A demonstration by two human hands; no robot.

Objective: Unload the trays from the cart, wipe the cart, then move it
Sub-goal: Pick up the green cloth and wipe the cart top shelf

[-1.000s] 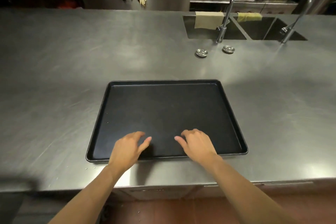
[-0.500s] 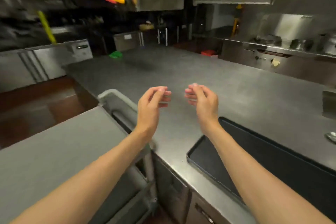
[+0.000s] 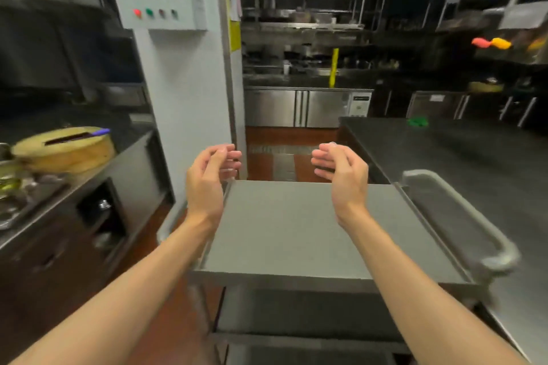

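Observation:
A steel cart (image 3: 284, 234) stands right in front of me, its flat grey top shelf bare. Its tubular handle (image 3: 462, 213) runs along the right side, and a lower shelf (image 3: 296, 314) shows beneath. My left hand (image 3: 207, 178) hovers above the cart's far left corner, fingers curled and apart, holding nothing. My right hand (image 3: 344, 172) is raised over the far right part of the top, also loosely curled and empty. Neither hand touches the cart. No tray is in view.
A steel counter (image 3: 474, 163) runs along the cart's right side. A white pillar (image 3: 189, 92) with a control box stands just beyond the cart's left corner. On the left is a worktop with a round wooden chopping block (image 3: 65, 151). Red floor (image 3: 284, 163) lies ahead.
I have turned left from the counter where the black tray lies; the tray has left the view and the cart now fills the centre. Both hands lifted off the tray and stay raised, empty.

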